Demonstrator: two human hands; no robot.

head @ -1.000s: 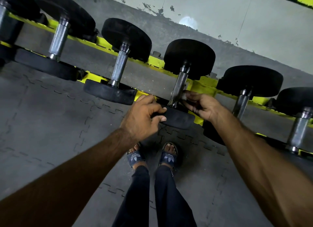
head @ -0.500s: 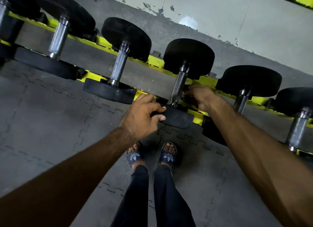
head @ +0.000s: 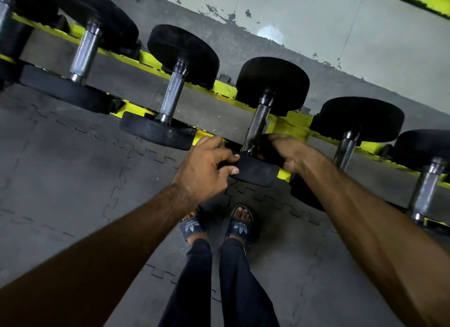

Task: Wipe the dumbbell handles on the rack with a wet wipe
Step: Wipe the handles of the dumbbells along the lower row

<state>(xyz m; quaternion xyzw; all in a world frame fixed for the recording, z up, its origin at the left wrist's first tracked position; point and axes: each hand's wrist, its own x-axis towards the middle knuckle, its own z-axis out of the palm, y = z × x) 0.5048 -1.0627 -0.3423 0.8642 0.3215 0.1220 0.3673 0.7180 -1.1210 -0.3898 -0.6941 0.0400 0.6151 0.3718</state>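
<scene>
Quick update on the middle dumbbell: the right hand [head: 286, 153] is now down at the bottom end of the handle [head: 259, 122], right where it meets the front weight [head: 255, 174]; half a second ago it was further up the bar, so that looks like one stroke down the grip; fingers are curled in around the low end of the bar, though they're in shadow and I honestly can't spot the wipe in there. The left hand [head: 207, 173] hasn't budged; thumb and fingers are clamped on the edge of that front weight, steadying it on the yellow rack [head: 289, 128]. My read: this handle is nearly done, maybe one more pass round the back of it; the handles either side, left one [head: 173, 95] and right one [head: 345, 148], have no hand on them; no idea if they've been wiped.
</scene>
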